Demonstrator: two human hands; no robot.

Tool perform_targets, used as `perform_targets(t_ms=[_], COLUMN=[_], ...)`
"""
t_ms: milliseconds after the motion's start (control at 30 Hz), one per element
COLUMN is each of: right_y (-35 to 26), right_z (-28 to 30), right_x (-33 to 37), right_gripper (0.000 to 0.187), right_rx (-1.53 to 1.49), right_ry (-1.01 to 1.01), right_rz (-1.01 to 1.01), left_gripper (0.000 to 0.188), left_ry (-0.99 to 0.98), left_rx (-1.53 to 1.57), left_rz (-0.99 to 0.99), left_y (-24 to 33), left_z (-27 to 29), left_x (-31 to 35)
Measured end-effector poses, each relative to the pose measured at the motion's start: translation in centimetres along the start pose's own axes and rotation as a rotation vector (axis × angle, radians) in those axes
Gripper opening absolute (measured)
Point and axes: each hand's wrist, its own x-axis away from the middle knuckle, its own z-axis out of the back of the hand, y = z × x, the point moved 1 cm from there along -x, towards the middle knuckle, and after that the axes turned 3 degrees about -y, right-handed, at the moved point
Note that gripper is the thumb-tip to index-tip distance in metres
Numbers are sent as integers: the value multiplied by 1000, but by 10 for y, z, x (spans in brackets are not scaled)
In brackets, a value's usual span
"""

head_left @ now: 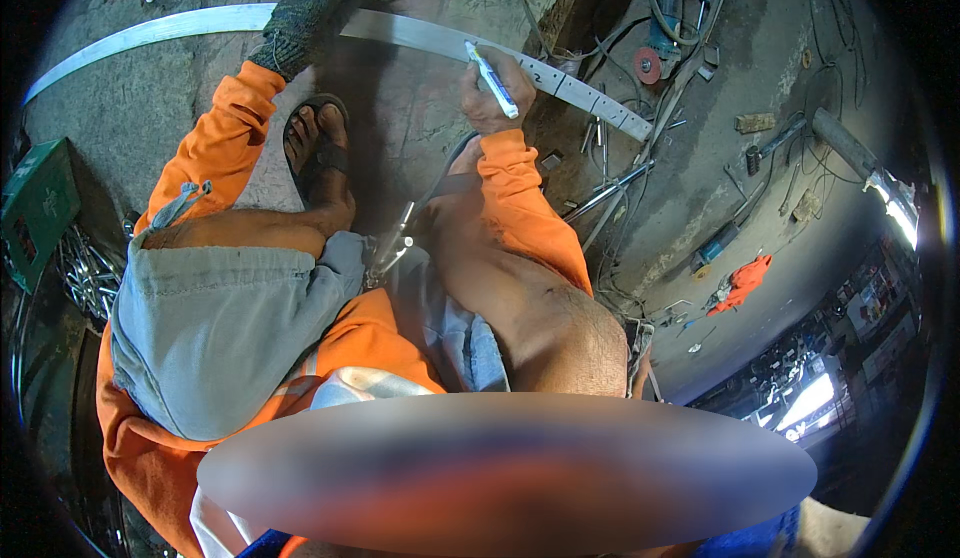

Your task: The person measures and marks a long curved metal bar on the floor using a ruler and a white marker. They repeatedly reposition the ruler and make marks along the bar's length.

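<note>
A long, pale flat metal bar [415,34] runs across the floor beyond my feet and looks curved in this view. My left hand [308,26], in a dark knit glove, closes over the bar left of the middle; its fingertips are hard to make out. Bare, my right hand [500,93] grips a white and blue marker pen [491,80] close to the bar's near edge. The pen's upper end overlaps the bar, and I cannot tell whether it touches. Dark cross marks and some handwriting [560,86] show on the bar right of this hand.
A blue angle grinder [665,13] with a reddish disc lies at the upper right among cables. Metal rods [608,190] are right of my right arm. Further right lie another blue power tool [716,245] and an orange cloth [741,285]. A green crate [38,208] stands at the left.
</note>
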Motion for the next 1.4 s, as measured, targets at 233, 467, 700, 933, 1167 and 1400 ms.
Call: perform_targets(t_ms=[233, 467, 700, 933, 1167, 1400], right_y=[0, 2, 1, -1, -3, -3], right_z=[-2, -4, -3, -4, -3, -3], right_x=[1, 0, 1, -1, -1, 0], right_gripper=[26, 20, 26, 19, 20, 26], right_rx=[0, 8, 5, -4, 21, -1], right_ry=[7, 53, 1, 47, 33, -3], right_rz=[-3, 25, -10, -3, -31, -52], left_gripper=[28, 30, 34, 30, 32, 28], left_ry=[-1, -29, -45, -6, -31, -60], left_rx=[6, -31, -49, -47, -99, -58], left_rz=[-4, 31, 9, -9, -37, 3], left_y=[-4, -4, -2, -1, 1, -2], left_z=[-3, -3, -1, -1, 2, -1], left_x=[1, 1, -1, -1, -3, -4])
